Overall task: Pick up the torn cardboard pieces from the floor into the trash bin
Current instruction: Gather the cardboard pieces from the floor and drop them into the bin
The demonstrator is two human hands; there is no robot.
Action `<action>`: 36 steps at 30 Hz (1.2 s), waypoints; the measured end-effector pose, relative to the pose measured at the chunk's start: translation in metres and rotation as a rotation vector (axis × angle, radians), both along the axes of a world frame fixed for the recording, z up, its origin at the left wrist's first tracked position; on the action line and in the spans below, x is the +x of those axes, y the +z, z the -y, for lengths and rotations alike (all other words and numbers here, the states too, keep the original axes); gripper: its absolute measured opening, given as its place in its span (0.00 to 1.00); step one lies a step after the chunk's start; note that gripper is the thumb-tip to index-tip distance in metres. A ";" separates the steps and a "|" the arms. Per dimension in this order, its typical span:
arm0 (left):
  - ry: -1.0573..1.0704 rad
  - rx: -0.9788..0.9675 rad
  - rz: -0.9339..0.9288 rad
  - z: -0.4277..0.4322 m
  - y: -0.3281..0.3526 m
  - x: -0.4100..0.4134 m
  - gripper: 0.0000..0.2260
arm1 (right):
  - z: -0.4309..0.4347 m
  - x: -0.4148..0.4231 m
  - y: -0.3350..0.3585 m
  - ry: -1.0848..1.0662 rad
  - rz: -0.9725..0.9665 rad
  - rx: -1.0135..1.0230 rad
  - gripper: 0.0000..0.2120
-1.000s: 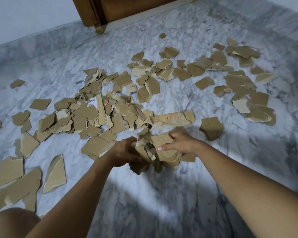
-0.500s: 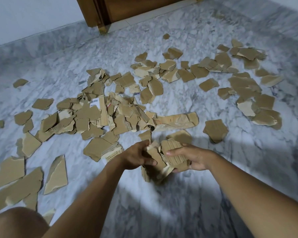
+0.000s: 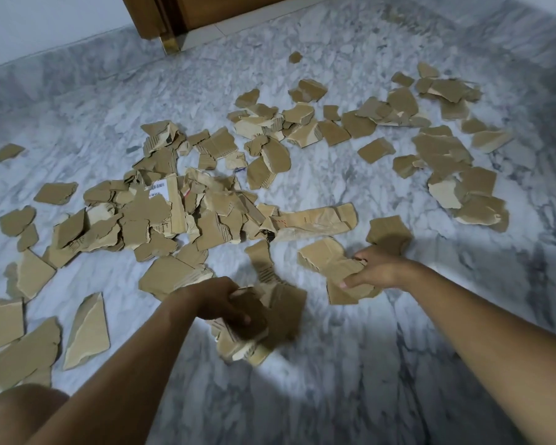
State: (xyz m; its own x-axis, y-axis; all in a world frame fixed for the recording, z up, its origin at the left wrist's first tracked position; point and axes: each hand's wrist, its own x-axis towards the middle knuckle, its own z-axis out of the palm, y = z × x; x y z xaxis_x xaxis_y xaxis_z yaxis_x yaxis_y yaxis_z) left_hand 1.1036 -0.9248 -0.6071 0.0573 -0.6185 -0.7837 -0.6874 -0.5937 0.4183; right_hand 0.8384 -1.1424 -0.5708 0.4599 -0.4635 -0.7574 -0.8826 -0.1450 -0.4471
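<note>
Torn brown cardboard pieces lie scattered over the marble floor (image 3: 334, 380), with a dense pile (image 3: 161, 216) at centre left and a looser spread (image 3: 446, 149) at the upper right. My left hand (image 3: 215, 303) grips a thick bunch of cardboard pieces (image 3: 264, 322) just above the floor in the lower middle. My right hand (image 3: 376, 268) is further right and holds a larger flat piece (image 3: 331, 261) by its edge. No trash bin is in view.
A wooden door frame (image 3: 161, 24) stands at the top, against a white wall. Bigger cardboard shards (image 3: 87, 332) lie at the lower left beside my knee (image 3: 20, 412). Bare marble stretches along the bottom and right.
My hands held one bunch together before. They have separated: the left keeps the bunch low in the middle, the right has moved right and taken hold of another flat piece.
</note>
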 end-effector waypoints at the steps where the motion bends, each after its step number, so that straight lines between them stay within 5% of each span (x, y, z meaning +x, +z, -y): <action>1: -0.036 0.017 0.024 0.002 0.004 -0.002 0.16 | -0.002 0.001 0.000 0.048 -0.031 -0.028 0.40; 5: -0.179 -0.065 0.186 0.013 -0.004 -0.041 0.30 | -0.026 0.013 -0.025 0.133 -0.084 -0.084 0.40; 8: -0.135 -0.143 0.271 0.021 -0.022 -0.079 0.40 | -0.051 0.021 -0.046 0.201 -0.180 -0.319 0.29; 13: -0.185 -0.231 0.424 0.035 -0.041 -0.093 0.30 | -0.061 0.018 -0.071 0.003 -0.158 -0.389 0.32; 24: -0.107 -0.184 0.375 0.044 -0.037 -0.087 0.38 | -0.052 0.012 -0.074 0.004 -0.185 -0.270 0.32; 31: -0.074 -0.240 0.351 0.037 -0.040 -0.081 0.36 | 0.009 0.031 -0.033 0.218 -0.101 -0.316 0.24; 36: -0.146 -0.247 0.375 0.040 -0.035 -0.080 0.33 | 0.004 0.065 -0.041 0.568 -0.134 -0.399 0.24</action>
